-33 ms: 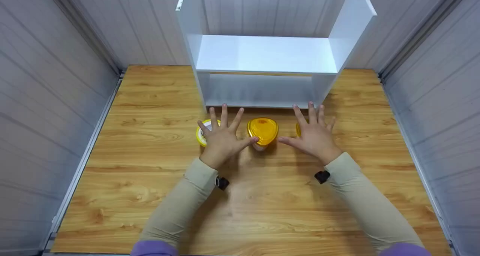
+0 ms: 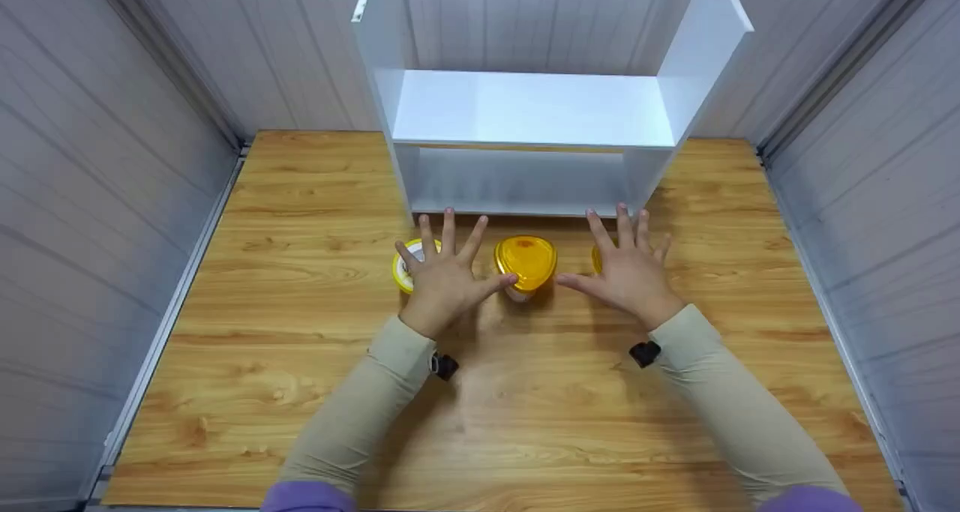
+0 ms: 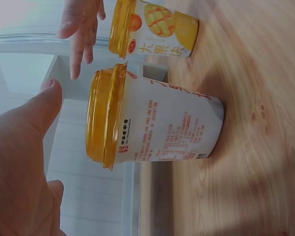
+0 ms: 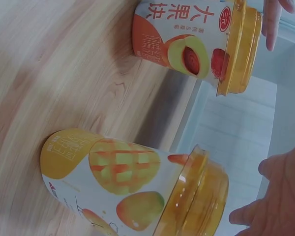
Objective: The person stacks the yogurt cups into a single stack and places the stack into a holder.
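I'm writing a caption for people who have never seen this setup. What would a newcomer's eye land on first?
Probably the left hand and right hand, fingers spread wide above the middle of the wooden tabletop. Next might come the bright orange-lidded cup standing between them, and then the large white shelf unit just beyond, at the far side of the tabletop.

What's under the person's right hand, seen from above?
A white-and-yellow, mango-printed cup with a translucent orange lid. In the head view, the right hand covers all but a sliver.
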`<state>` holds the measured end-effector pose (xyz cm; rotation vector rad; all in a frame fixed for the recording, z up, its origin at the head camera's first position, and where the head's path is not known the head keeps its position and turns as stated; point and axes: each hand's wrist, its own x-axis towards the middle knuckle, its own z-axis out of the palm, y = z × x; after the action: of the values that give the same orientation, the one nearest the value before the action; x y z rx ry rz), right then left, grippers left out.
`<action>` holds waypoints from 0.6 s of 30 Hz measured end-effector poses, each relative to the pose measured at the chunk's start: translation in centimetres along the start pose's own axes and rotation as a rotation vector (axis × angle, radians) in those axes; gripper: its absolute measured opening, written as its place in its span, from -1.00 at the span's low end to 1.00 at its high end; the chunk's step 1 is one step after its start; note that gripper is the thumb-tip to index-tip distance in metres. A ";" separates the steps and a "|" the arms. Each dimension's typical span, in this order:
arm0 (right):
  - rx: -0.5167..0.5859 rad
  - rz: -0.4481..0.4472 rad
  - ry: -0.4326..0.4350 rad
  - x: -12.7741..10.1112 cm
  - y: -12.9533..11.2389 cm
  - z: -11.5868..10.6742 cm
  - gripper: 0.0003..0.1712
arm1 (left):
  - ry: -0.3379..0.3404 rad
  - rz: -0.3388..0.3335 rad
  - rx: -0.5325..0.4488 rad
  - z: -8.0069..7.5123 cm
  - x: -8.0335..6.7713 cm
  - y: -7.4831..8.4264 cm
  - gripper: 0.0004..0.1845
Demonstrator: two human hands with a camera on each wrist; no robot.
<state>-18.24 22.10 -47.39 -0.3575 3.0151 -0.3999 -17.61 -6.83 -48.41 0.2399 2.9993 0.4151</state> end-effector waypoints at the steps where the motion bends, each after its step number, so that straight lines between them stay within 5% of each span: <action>1: -0.004 0.000 0.002 0.0 0.0 -0.1 0.35 | 0.000 0.001 -0.003 -0.1 0.0 -0.1 0.12; 11: 0.012 0.006 -0.001 0.0 0.3 -0.4 0.35 | 0.021 -0.004 0.021 -0.4 -0.2 -1.2 0.15; 18: 0.085 -0.070 0.065 0.3 0.1 -0.7 0.34 | 0.059 0.014 -0.012 -0.5 -0.4 -2.3 0.14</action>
<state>-18.59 22.32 -46.75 -0.4522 3.0426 -0.5542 -17.60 -9.26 -48.52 0.2515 3.0534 0.4495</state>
